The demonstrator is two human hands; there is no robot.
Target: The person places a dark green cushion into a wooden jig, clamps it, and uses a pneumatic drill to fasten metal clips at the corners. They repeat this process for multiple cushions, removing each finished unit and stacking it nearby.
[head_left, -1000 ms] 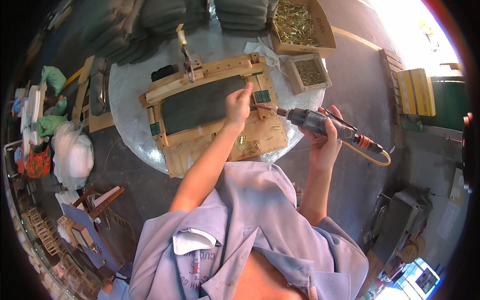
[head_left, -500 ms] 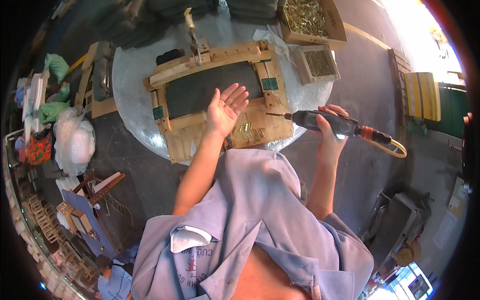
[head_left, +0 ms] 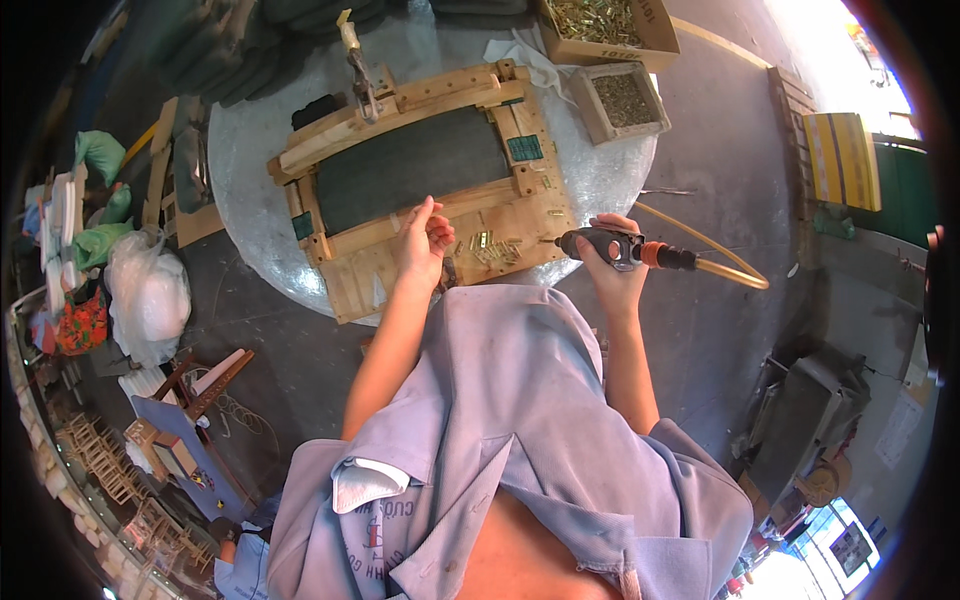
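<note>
Two containers sit by the far right edge of the round table [head_left: 250,190]: a cardboard box [head_left: 660,40] heaped with shiny brass-coloured metal bits, and a smaller wooden tray [head_left: 630,132] full of tinier bits I can't make out. The drill [head_left: 622,250] is up by the near right corner of the wooden board [head_left: 365,290], with the right hand [head_left: 615,280] wrapped around its body, thumb on the near side, fingers over the far side. It's a black thing, orange collar at the back, yellowish hose looping off, thin bit pointing left. Left hand [head_left: 424,245] is over the board's near edge, fingers loosely curled; can't tell if anything small's in there.
</note>
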